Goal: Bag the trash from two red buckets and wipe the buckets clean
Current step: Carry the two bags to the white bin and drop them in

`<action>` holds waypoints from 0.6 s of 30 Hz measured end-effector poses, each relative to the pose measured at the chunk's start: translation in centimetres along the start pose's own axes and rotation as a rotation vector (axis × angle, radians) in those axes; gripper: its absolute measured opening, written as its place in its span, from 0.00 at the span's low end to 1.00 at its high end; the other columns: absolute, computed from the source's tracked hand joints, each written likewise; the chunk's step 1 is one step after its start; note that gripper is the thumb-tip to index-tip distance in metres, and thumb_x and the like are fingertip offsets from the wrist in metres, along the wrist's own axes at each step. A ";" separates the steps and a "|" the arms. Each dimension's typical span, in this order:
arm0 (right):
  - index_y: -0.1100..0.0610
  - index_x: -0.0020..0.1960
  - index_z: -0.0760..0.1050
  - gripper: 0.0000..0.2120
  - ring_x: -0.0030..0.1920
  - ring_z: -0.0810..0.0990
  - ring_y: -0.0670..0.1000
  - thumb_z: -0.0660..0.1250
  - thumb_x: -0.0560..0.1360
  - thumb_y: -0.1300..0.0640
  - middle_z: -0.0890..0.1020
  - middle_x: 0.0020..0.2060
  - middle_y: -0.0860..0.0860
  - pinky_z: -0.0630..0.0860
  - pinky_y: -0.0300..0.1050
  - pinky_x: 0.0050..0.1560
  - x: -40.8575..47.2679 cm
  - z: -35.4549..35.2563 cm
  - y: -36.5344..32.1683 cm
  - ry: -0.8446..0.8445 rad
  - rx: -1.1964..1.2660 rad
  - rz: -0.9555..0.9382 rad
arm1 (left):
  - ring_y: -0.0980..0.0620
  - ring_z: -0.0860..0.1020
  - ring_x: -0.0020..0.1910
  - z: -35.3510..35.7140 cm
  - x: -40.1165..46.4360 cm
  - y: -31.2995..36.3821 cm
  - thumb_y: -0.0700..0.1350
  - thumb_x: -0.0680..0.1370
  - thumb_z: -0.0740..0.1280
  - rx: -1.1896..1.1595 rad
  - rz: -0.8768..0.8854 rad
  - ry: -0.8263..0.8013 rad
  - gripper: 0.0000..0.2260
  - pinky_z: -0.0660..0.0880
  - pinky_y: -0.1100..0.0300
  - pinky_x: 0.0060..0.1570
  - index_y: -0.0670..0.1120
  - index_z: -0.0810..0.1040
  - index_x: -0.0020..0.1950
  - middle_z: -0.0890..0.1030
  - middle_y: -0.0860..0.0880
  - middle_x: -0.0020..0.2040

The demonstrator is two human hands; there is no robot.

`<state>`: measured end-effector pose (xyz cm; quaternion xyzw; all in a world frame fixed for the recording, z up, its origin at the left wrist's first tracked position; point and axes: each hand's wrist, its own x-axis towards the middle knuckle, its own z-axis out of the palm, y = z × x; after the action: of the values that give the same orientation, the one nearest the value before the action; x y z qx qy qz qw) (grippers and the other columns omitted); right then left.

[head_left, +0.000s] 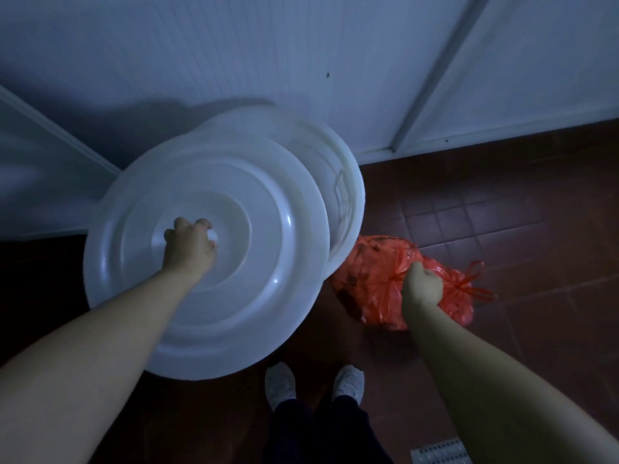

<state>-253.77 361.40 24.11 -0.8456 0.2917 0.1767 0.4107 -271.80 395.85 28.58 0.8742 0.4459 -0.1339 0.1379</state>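
My left hand grips the knob of the white lid, raised off the white bin. My right hand clutches the tied red trash bag, just right of the bin. Step: disposal. Next: lift bag over the rim.

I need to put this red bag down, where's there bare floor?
Bare tiles lie right of the red bag, toward the wall. Crowded to the left: the white lid and bin, with your shoes just below.
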 end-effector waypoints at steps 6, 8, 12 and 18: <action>0.68 0.52 0.80 0.20 0.56 0.77 0.66 0.56 0.81 0.53 0.82 0.53 0.67 0.70 0.53 0.58 -2.6 -5.2 -9.0 0.179 0.064 -0.157 | 0.31 0.70 0.57 -4.4 -1.5 2.2 0.44 0.78 0.66 -0.010 0.007 -0.019 0.16 0.73 0.44 0.56 0.42 0.75 0.65 0.68 0.34 0.60; 0.66 0.46 0.78 0.18 0.52 0.77 0.66 0.57 0.79 0.54 0.81 0.49 0.67 0.69 0.53 0.55 -3.0 -6.6 -12.0 0.216 0.102 -0.202 | 0.30 0.70 0.56 -5.8 -1.8 3.0 0.44 0.78 0.66 0.002 0.025 -0.012 0.16 0.72 0.45 0.55 0.42 0.75 0.65 0.69 0.34 0.60; 0.62 0.34 0.71 0.17 0.43 0.72 0.61 0.57 0.77 0.54 0.79 0.40 0.63 0.67 0.52 0.48 -5.1 -8.5 -17.9 0.224 0.130 -0.301 | 0.30 0.71 0.54 -8.6 -2.4 3.7 0.43 0.78 0.65 0.023 0.059 0.009 0.15 0.72 0.46 0.53 0.41 0.76 0.64 0.69 0.33 0.58; 0.61 0.35 0.72 0.17 0.43 0.75 0.59 0.57 0.78 0.54 0.79 0.38 0.61 0.66 0.49 0.44 -10.5 -8.7 -27.1 0.133 0.099 -0.536 | 0.31 0.70 0.55 -12.5 -3.0 3.3 0.42 0.78 0.65 0.011 0.045 0.042 0.14 0.73 0.44 0.53 0.41 0.76 0.63 0.69 0.35 0.58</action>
<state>-243.98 371.45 51.07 -0.8811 0.0924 -0.0085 0.4638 -269.46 396.22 41.60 0.8873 0.4283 -0.1146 0.1266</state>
